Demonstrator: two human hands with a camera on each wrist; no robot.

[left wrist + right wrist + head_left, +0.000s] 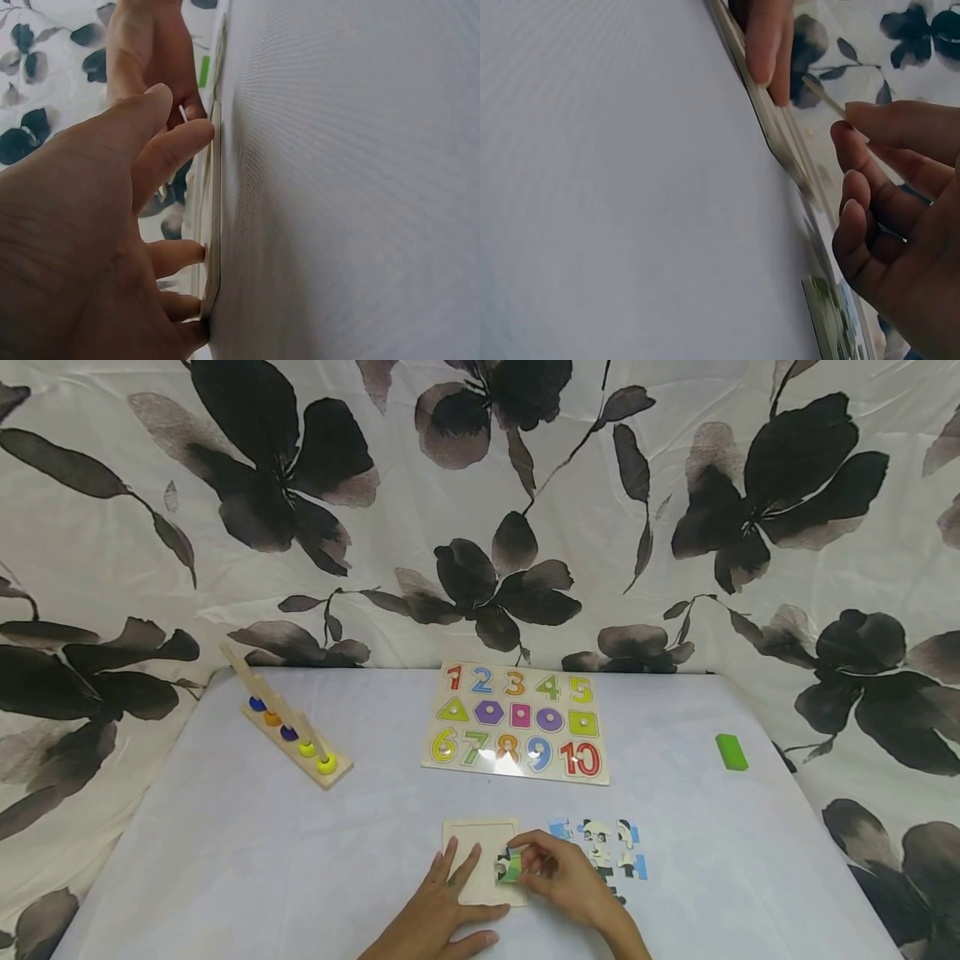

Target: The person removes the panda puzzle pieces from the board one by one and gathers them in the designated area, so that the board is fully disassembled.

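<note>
My right hand [558,872] pinches a green and black jigsaw piece [509,867] over the right part of a pale wooden puzzle frame [480,893]. In the right wrist view the thin jigsaw piece [823,97] shows edge-on between thumb and fingertip. My left hand [450,902] lies spread on the frame, its fingers straight and its fingertips on the board. Seen from the left wrist, the left fingers [176,255] rest along the frame's edge. To the right of the frame lie several loose panda jigsaw pieces [597,832], partly hidden by my right hand.
Behind the frame lies a number and shape board [517,781]. A wooden peg stand [330,777] with coloured rings is at the left. A green block [731,752] sits at the far right of the white table [247,860]. A floral cloth [465,502] hangs behind.
</note>
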